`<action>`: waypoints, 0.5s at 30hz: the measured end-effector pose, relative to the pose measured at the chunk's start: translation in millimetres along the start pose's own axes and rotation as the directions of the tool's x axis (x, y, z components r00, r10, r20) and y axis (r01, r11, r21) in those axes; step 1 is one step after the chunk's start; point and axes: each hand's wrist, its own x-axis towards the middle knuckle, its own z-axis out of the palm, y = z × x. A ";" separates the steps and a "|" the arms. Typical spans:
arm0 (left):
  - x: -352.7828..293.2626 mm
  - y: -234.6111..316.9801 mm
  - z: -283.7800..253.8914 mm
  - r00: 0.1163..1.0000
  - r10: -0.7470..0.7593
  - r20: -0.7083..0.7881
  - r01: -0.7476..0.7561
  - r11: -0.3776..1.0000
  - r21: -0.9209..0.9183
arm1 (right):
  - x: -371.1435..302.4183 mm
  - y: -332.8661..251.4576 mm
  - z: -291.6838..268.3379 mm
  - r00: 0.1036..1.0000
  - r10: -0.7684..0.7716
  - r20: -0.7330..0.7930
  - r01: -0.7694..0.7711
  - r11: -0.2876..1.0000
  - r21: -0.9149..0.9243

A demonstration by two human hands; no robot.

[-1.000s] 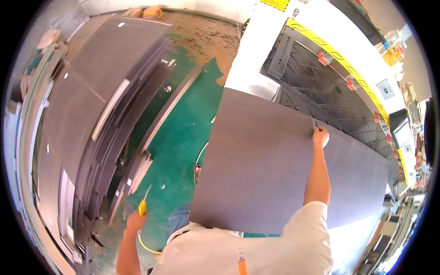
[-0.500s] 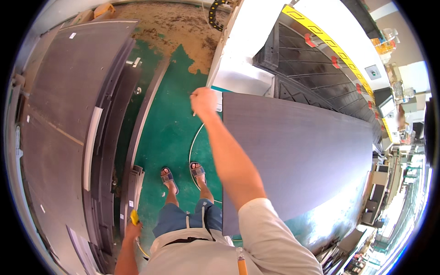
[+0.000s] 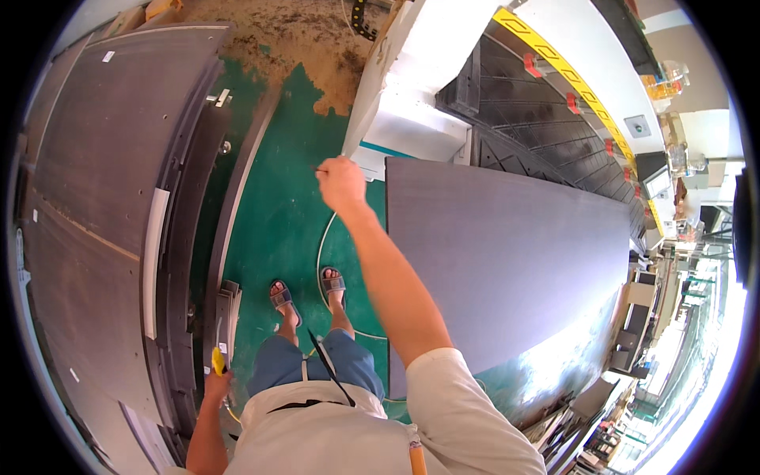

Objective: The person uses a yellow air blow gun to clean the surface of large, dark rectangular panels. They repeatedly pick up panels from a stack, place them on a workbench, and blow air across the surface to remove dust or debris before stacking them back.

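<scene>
My left hand (image 3: 218,385) is low on the left, closed around a yellow air blow gun (image 3: 218,361). A yellow hose (image 3: 233,414) trails below that hand. My right arm stretches forward, and its hand (image 3: 342,184) is closed beside the white machine's corner, left of the large dark grey panel (image 3: 507,261). A small dark tip shows at its fingers, too small to name. The panel lies flat on my right, its near edge beside my legs. A black strap (image 3: 329,366) sticks up at my waist.
Large grey panels (image 3: 111,150) are stacked along the left, with narrow strips (image 3: 228,313) beside them. A pale hose (image 3: 323,245) curves across the green floor (image 3: 277,190) by my feet. Beyond the panel stands a white machine (image 3: 423,75) with a yellow-edged guard (image 3: 566,75).
My right hand has shifted slightly left and down in view, still closed. The blow gun has moved slightly left with my left hand. The black strap at my waist has swung up.
</scene>
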 end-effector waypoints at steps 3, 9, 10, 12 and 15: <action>-15.5 -0.4 12.1 0.994 -0.068 0.084 0.062 0.995 0.076 | -15.5 12.6 -8.7 0.976 0.014 -0.218 0.031 0.979 0.200; -46.3 53.9 34.9 0.999 0.040 -0.027 -0.043 0.993 -0.107 | -3.5 124.4 -101.9 0.935 -0.188 -0.302 0.200 0.980 0.010; -50.6 56.4 39.6 0.995 0.073 -0.072 -0.080 0.990 -0.114 | 0.6 130.0 -102.6 0.935 -0.250 -0.250 0.259 0.966 0.003; -73.9 78.9 51.4 0.993 0.073 -0.089 -0.086 0.985 -0.148 | 11.7 131.0 -104.9 0.914 -0.378 -0.148 0.381 0.924 -0.002; -92.2 53.5 77.1 0.989 0.086 -0.124 -0.095 0.993 -0.070 | 18.0 133.2 -108.0 0.910 -0.415 -0.004 0.414 0.909 0.036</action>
